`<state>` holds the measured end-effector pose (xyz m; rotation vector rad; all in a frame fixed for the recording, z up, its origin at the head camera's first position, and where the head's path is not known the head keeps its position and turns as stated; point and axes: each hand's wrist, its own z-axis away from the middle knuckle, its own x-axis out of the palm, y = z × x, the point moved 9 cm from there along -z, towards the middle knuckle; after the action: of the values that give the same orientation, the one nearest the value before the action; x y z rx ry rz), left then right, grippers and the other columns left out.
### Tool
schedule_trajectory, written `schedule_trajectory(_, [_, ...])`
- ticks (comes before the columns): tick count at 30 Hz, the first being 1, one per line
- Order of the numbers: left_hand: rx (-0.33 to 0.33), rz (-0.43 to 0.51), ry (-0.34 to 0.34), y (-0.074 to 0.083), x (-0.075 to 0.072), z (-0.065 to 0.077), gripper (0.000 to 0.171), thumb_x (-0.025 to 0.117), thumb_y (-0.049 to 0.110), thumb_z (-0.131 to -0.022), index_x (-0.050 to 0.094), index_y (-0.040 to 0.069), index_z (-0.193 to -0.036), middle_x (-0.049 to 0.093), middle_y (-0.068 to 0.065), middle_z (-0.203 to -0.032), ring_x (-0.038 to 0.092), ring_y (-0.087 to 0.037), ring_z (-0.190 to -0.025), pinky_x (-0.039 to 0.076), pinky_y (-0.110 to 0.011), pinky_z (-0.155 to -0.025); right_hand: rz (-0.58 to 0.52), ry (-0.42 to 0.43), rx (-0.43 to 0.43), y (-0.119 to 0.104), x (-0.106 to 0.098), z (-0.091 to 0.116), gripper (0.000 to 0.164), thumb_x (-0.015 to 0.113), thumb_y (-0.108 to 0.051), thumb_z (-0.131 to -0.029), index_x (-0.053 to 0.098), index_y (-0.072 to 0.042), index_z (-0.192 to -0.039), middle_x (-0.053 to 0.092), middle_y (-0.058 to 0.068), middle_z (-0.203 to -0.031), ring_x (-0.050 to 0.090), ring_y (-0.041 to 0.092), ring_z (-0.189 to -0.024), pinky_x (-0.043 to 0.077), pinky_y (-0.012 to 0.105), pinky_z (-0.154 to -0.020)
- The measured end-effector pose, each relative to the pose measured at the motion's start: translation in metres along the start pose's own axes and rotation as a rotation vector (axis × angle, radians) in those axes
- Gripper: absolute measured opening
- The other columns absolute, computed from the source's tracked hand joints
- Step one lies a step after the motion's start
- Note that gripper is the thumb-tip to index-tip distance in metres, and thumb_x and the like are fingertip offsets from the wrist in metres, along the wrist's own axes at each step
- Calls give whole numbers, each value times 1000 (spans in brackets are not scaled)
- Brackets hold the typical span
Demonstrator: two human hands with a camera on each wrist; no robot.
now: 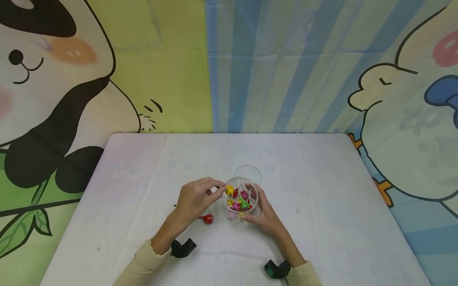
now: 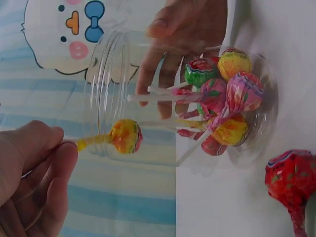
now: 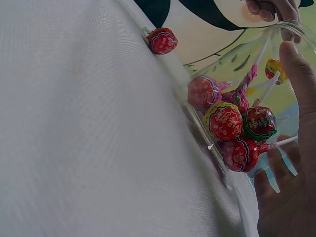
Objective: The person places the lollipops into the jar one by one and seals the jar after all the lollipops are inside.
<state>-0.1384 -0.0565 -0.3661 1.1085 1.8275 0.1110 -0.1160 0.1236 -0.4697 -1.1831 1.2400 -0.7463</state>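
Observation:
A clear jar stands on the table with several wrapped lollipops in it, red, pink, green and yellow, sticks mostly upward. My left hand is at the jar's mouth and pinches a yellow lollipop by its stick. Its wrapped head hangs inside the jar, just below the rim. Around the jar's right side, my right hand holds the wall, thumb toward the front and fingers behind. One red lollipop lies on the table left of the jar, below my left hand.
A clear round lid-like ring lies just behind the jar. The white-covered table ends at a back edge against a patterned cloth. Black wrist mounts sit at both wrists. A tiny dark bit shows beside my left hand.

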Motion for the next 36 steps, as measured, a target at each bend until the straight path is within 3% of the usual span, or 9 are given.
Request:
schedule_trajectory(4, [-8,-47,8,3,-1,1,15,83,20,-76,78,16,-89,76,5,-80,59,-2,-55,42,-9,-50,-1,-5,-6,-1,0,0,92,79,-5,-75,26,-7,-150,38,17,-152,34,37,-142,25,59,-114])
schedule_trajectory(8, [-20,-56,9,6,-6,2,13,82,20,-77,78,16,-88,75,5,-79,58,-1,-55,42,-10,-50,11,-6,-25,0,0,-1,92,79,-3,-74,26,-4,-149,39,19,-151,35,39,-141,27,59,-113])
schedule_trajectory(15, [-33,-59,-32,10,1,0,13,82,21,-77,78,16,-87,75,5,-79,57,-1,-54,39,-9,-49,15,9,-38,31,1,-3,97,80,-3,-74,24,-15,-152,37,12,-154,34,34,-143,26,55,-115])
schedule_trajectory(21, [-69,-96,-85,11,22,-2,11,80,23,-79,79,17,-88,77,5,-82,61,-3,-55,35,-8,-47,-2,10,-57,36,1,-3,96,81,-10,-75,25,-19,-151,39,8,-154,35,32,-143,28,42,-118])
schedule_trajectory(25, [-82,-137,-99,12,32,-3,11,80,24,-79,78,18,-87,74,6,-72,50,0,-44,26,-10,-40,-3,4,-51,36,3,-2,95,82,-14,-75,25,-16,-152,39,9,-154,35,33,-143,26,22,-117])
schedule_trajectory(28, [-100,-132,-135,11,39,-3,10,79,24,-80,77,19,-88,69,7,-60,38,5,-37,22,-12,-37,-5,1,-53,36,3,-1,96,82,-14,-76,24,-16,-152,38,10,-154,34,34,-143,25,16,-114])
schedule_trajectory(30, [-123,-107,-171,10,44,-3,9,77,24,-82,77,19,-90,65,8,-53,35,8,-33,22,-12,-36,-7,-1,-51,35,3,-1,96,81,-13,-76,24,-16,-152,38,10,-154,34,34,-143,25,16,-114])
schedule_trajectory(36, [-177,-54,-281,8,52,-6,12,72,22,-86,77,16,-95,62,8,-51,38,8,-31,27,-17,-37,-2,0,-70,34,2,-2,96,81,-9,-75,24,-16,-152,38,13,-154,34,36,-143,29,33,-118])
